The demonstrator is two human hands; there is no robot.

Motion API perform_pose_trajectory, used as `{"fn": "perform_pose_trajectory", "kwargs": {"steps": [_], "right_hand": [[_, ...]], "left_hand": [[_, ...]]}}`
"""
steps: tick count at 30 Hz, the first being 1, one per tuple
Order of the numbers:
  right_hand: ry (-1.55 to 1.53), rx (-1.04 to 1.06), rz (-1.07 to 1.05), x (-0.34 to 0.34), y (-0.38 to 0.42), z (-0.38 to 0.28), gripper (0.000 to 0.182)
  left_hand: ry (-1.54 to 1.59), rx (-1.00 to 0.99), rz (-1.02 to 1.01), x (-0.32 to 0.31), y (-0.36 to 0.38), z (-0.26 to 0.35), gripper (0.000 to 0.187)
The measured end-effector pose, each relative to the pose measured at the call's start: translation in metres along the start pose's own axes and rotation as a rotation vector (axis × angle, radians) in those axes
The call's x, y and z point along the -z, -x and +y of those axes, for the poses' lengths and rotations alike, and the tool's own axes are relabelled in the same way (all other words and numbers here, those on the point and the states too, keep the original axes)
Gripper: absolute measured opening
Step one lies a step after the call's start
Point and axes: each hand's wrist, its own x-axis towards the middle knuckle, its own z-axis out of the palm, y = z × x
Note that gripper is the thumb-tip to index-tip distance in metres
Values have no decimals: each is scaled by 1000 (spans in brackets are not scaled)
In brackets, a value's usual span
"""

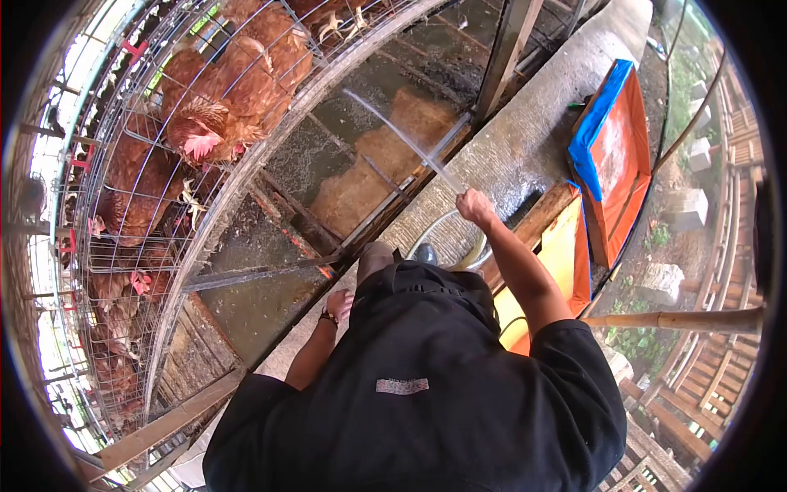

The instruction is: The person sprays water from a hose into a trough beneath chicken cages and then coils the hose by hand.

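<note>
My right hand [475, 207] is closed around the end of a pale hose [438, 225]. From it a thin jet of water [393, 131] shoots up and left over the wet, muddy ground [385, 152] beneath the cages. The hose loops down beside a dark boot [425, 253] on the concrete walkway [512, 143]. Low beside my left leg hangs my left hand [338, 304], fingers loosely extended and holding nothing, with a dark band on the wrist.
Brown hens [238, 90] stand in wire cages [123, 221] at left, above wooden beams [221, 197]. A post [504, 57] rises by the walkway. Orange panels [623, 172] with blue edging lean at right, near a bamboo pole [680, 321] and white blocks [684, 209].
</note>
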Motion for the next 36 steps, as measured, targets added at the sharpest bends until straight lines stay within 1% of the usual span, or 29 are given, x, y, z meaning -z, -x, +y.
{"fn": "perform_pose_trajectory", "kwargs": {"steps": [1, 4, 7, 11, 15, 18, 20, 24, 26, 28, 30, 32, 36], "right_hand": [[-1, 3, -2, 0, 0, 0, 44], [-4, -4, -9, 0, -1, -1, 44], [1, -7, -19, 2, 2, -4, 44], [5, -5, -20, 1, 0, -6, 45], [7, 13, -32, -1, -2, -6, 45], [15, 26, -38, -4, -5, -6, 45], [30, 41, -52, -5, -6, -6, 44], [28, 27, -62, -2, -2, -11, 44], [22, 25, -62, -3, -3, -12, 44], [26, 34, -72, -2, -2, -13, 44], [27, 43, -75, -2, -2, -13, 44], [24, 54, -70, -4, -3, -12, 44], [-6, 35, -13, -8, -6, -6, 43]], "left_hand": [[8, 72, 48, -2, 2, 4, 22], [76, 104, 91, -6, 2, 5, 22], [30, 80, 13, 2, -2, -1, 23], [66, 114, 61, 11, -17, -14, 23], [67, 99, 56, 12, -16, -15, 23], [49, 65, 13, 15, -15, -16, 22], [-72, -40, -25, 18, -15, -20, 21], [-454, -424, -71, 19, -10, -23, 21], [-436, -420, -78, 24, -14, -27, 20], [-278, -250, -70, 23, -14, -26, 19], [-203, -159, -39, 21, -12, -24, 18], [-269, -177, -32, 19, -8, -18, 18], [-480, -289, -44, 26, -14, -20, 18]]}}
